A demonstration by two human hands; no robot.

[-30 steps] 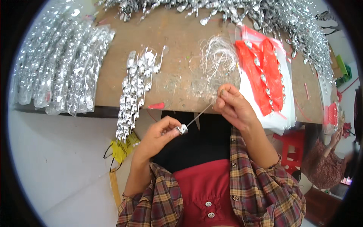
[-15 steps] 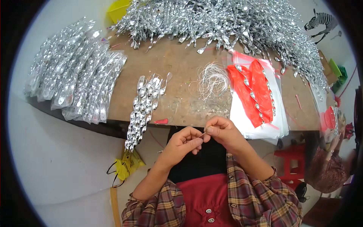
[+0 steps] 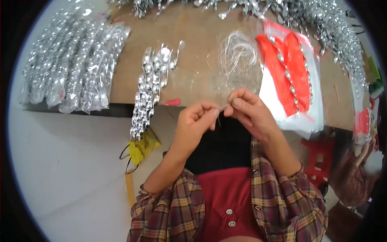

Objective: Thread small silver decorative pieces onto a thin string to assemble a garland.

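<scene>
Over the table's near edge, my left hand [image 3: 195, 126] and my right hand [image 3: 254, 115] are close together, each pinched at the fingertips. Between them runs a thin thread [image 3: 222, 108], and a fine end hangs below the left fingers. Beyond my hands lies a loose tangle of white thread [image 3: 238, 54]. To the left, a bunch of shiny silver twisted strands [image 3: 150, 88] hangs partly over the edge. On the right, red plastic film [image 3: 278, 68] with silver twisted strands on it rests on a stack of white plastic bags [image 3: 276, 109].
Clear-bagged silver strands [image 3: 72, 64] are piled on the left. More silver strands [image 3: 298, 16] heap along the far side. A red scrap [image 3: 172, 102] lies at the near edge. Below are a yellow bag [image 3: 142, 150] and a red stool [image 3: 318, 159]. Another person's arm [image 3: 354, 173] shows at right.
The view has shifted, so the tabletop sits higher in the picture. My hands stay pinched on the thread and are slightly farther apart, with a thread end now showing below them.
</scene>
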